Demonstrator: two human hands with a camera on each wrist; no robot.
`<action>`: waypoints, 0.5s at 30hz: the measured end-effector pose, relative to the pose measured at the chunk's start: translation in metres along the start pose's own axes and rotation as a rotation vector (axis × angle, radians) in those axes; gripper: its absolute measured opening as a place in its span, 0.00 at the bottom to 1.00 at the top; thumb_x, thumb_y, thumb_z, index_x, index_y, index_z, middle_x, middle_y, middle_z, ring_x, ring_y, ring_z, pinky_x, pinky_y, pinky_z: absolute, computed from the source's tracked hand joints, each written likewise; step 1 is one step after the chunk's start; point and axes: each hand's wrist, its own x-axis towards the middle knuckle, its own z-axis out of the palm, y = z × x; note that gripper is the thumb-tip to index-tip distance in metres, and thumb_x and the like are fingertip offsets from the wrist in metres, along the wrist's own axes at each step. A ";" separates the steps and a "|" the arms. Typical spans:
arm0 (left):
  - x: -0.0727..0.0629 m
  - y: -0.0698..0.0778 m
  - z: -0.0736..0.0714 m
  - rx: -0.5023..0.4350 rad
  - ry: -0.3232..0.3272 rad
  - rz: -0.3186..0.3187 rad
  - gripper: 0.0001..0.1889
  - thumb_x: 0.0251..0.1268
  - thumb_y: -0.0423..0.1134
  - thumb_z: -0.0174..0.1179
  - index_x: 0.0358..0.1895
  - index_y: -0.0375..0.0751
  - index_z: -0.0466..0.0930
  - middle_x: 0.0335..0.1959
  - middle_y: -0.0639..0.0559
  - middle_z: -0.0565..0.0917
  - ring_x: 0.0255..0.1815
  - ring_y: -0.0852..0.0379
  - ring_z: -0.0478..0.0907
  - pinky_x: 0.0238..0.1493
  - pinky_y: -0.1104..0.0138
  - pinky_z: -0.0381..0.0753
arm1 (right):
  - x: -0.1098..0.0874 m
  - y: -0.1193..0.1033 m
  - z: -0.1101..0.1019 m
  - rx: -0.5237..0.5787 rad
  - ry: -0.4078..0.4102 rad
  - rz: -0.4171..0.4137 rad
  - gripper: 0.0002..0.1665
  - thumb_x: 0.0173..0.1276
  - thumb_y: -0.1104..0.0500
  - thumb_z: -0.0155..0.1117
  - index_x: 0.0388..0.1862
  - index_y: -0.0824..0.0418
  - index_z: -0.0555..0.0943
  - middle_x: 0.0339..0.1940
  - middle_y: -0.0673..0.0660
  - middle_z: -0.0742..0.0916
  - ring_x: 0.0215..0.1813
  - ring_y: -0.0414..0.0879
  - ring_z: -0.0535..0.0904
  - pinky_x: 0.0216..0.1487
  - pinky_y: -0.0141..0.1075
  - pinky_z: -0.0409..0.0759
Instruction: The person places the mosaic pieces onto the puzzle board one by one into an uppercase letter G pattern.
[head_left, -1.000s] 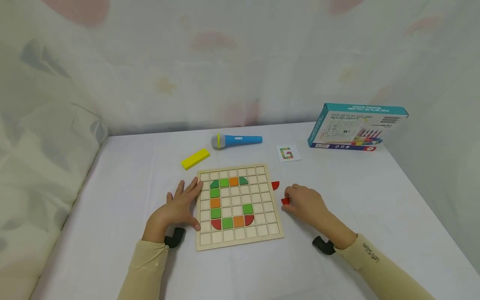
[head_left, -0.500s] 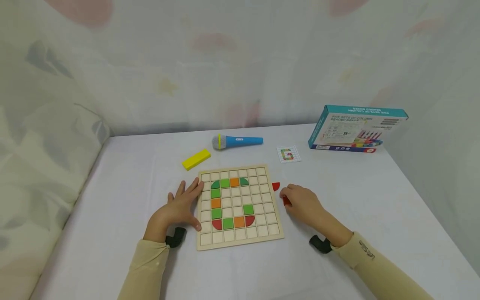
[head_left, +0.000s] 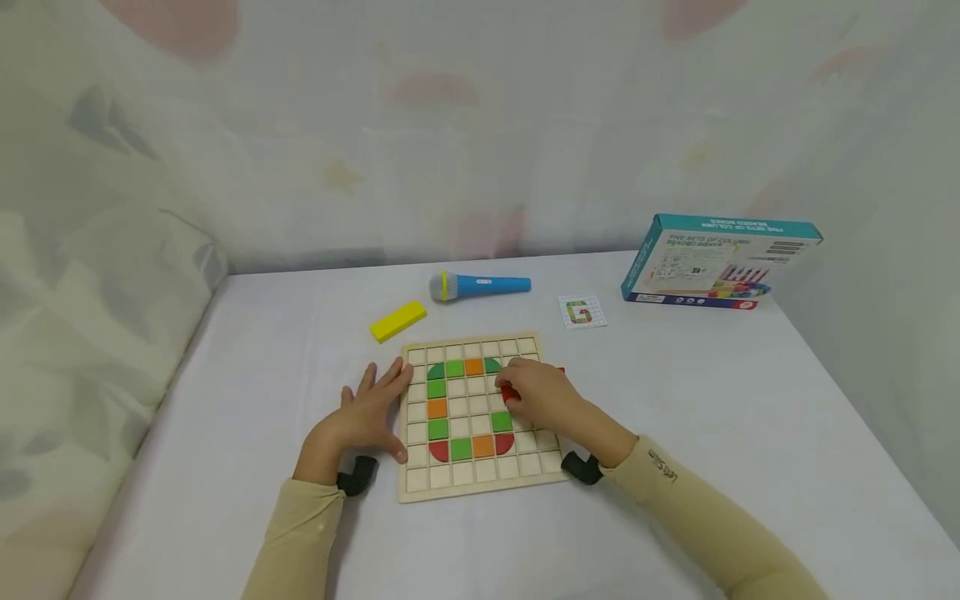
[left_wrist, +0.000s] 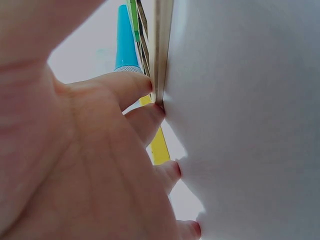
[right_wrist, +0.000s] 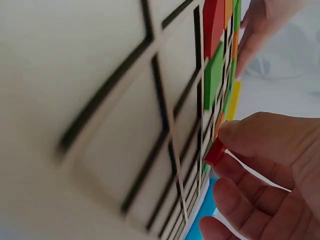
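Note:
A pale wooden grid board (head_left: 482, 492) lies on the table. Green and orange squares, with rounded green and red corner pieces (head_left: 439, 451), form an outline in its cells. My right hand (head_left: 558, 402) is over the board's right half, pinching a red tile (right_wrist: 215, 152) between thumb and index finger, just above the green square (head_left: 502, 422) in the head view. Fingers partly cover that tile. My left hand (head_left: 358, 423) is spread at the board's left edge, its fingertips and thumb touching the rim. Another red piece (head_left: 562, 369) shows slightly behind my right hand.
Beyond the board lie a yellow block (head_left: 398, 322), a blue toy microphone (head_left: 483, 286) and a small card with a coloured G pattern (head_left: 582, 312). A teal and white box (head_left: 722, 261) stands at the back right. Patterned cloth hangs behind the white table.
My right hand has moved left from the table beside the board to above its cells, carrying the red tile. The left hand has stayed at the board's edge.

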 end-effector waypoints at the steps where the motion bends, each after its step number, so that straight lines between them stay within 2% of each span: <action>1: 0.000 0.000 0.000 0.001 0.001 0.001 0.69 0.19 0.49 0.79 0.74 0.47 0.43 0.75 0.48 0.38 0.71 0.35 0.26 0.57 0.30 0.30 | 0.003 -0.002 0.002 0.008 -0.014 -0.007 0.12 0.57 0.61 0.66 0.42 0.58 0.83 0.36 0.49 0.81 0.35 0.41 0.73 0.38 0.32 0.75; 5: 0.000 0.000 0.000 0.008 0.003 -0.003 0.69 0.19 0.49 0.80 0.74 0.48 0.43 0.75 0.49 0.38 0.72 0.36 0.26 0.57 0.30 0.30 | 0.011 -0.008 0.007 0.022 -0.049 -0.019 0.12 0.58 0.60 0.65 0.43 0.57 0.83 0.38 0.48 0.81 0.37 0.40 0.74 0.39 0.31 0.76; 15: 0.000 0.001 -0.001 0.007 -0.002 -0.023 0.70 0.19 0.49 0.80 0.74 0.48 0.43 0.75 0.49 0.38 0.72 0.36 0.26 0.57 0.30 0.29 | 0.012 -0.012 0.006 0.034 -0.045 -0.009 0.10 0.59 0.59 0.67 0.40 0.57 0.84 0.35 0.48 0.81 0.35 0.40 0.73 0.37 0.31 0.74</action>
